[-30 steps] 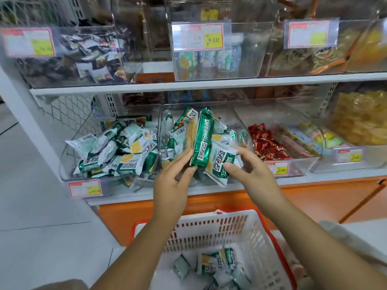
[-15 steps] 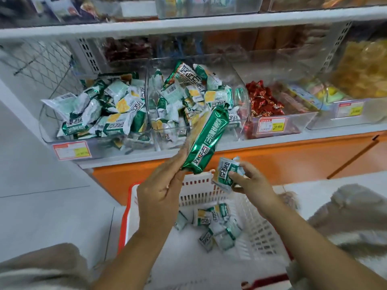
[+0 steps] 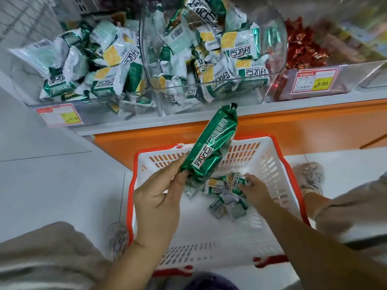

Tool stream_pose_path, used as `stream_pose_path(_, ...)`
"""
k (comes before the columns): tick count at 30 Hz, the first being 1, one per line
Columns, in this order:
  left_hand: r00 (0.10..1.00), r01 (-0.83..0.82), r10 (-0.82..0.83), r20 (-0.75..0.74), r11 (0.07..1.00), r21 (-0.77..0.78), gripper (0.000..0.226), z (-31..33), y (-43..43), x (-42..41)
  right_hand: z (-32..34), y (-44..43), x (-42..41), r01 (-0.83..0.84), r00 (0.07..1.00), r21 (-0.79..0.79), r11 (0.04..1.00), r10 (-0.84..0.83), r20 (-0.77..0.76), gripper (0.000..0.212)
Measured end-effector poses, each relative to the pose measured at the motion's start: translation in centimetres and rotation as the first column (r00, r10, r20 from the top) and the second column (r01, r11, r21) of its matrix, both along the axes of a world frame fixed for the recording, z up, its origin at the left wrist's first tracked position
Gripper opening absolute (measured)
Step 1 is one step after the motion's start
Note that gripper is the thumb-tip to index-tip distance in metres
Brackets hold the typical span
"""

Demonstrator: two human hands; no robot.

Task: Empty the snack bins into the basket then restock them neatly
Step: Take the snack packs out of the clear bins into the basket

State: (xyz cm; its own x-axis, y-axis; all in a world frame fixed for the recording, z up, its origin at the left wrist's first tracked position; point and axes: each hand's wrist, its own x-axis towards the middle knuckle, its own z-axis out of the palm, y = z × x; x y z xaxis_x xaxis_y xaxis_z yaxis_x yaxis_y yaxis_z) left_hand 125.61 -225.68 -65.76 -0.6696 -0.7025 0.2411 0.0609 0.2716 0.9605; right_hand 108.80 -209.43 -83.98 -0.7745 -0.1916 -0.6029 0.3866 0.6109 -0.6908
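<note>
Both hands work over the basket (image 3: 270, 164) on the floor: the left hand (image 3: 159, 197) grips a long green pack (image 3: 211, 147) tilted above the rim, the right hand (image 3: 254, 189) pinches a small packet (image 3: 237, 183) low inside, while bins (image 3: 209, 88) on the shelf remain full.

Basket (image 3: 278, 176) on floor before shelf — bins (image 3: 209, 95) above, packets (image 3: 222, 204) inside.

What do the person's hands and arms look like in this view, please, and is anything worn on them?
Both the left hand and the right hand are bare: no gloves, rings or watch show. Both forearms are uncovered as far as the picture's lower edge, so no sleeves are visible. The fingernails that show look short and unpainted. No marks can be made out.
</note>
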Motion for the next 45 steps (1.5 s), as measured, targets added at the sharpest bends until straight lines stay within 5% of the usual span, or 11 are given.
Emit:
stream_pose_path(4,0.989,-0.055,0.018,0.146,0.966,0.253,0.031,-3.2,-0.4,0.0,-2.5,0.1,-0.6,-0.019,1.000,0.076,0.997,0.018,0.009,0.015)
stream_pose_path(10,0.940,-0.132,0.034,0.341,0.954,0.271,0.028,-7.5,-1.3,0.1,-2.8,-0.7,0.1,-0.194,0.932,0.425,0.884,0.302,-0.203,0.055)
stream_pose_path(13,0.940,-0.142,0.033,0.339,0.943,0.301,0.029,-8.8,-1.2,0.4,1.3,-3.6,1.1,-0.258,0.892,0.249,0.933,0.330,-0.310,0.041)
stream_pose_path(16,0.937,-0.092,-0.003,0.350,0.962,0.256,0.033,-9.9,-0.6,0.9,7.1,-7.1,2.8,-0.256,0.964,-0.144,0.956,0.264,0.036,0.061)
stream_pose_path(18,0.921,-0.053,-0.019,0.390,0.984,0.172,0.034,-11.0,-0.3,1.3,9.2,-8.5,3.6,-0.264,0.921,-0.255,0.930,0.322,0.221,0.064)
stream_pose_path(21,0.887,0.056,-0.080,0.454,0.996,0.066,0.033,-12.3,0.0,1.8,9.4,-9.3,4.4,-0.316,0.906,-0.209,0.925,0.360,0.223,0.054)
stream_pose_path(25,0.815,0.119,-0.177,0.551,0.983,0.140,0.033,-12.7,-0.7,2.1,6.3,-9.6,4.2,-0.329,0.927,-0.053,0.943,0.333,0.173,0.057)
stream_pose_path(30,0.755,-0.047,0.026,0.655,0.999,0.014,0.032,-12.9,-2.7,4.0,5.1,-11.4,3.7,-0.585,0.810,0.037,0.810,0.586,-0.017,0.062)
stream_pose_path(35,0.690,-0.195,0.304,0.657,0.952,-0.235,0.046,-11.0,-6.4,5.9,2.4,-15.1,3.9,-0.571,0.821,-0.031,0.820,0.570,-0.042,0.066)
stream_pose_path(40,0.639,-0.289,0.150,0.754,0.956,0.054,0.060,-10.4,-8.2,7.1,0.1,-15.9,4.0,-0.565,0.815,0.090,0.820,0.572,-0.091,0.066)
stream_pose_path(45,0.656,-0.251,0.110,0.747,0.965,0.077,0.046,-10.5,-8.3,6.8,-0.8,-14.6,3.4,-0.581,0.777,0.232,0.780,0.616,-0.127,0.070)
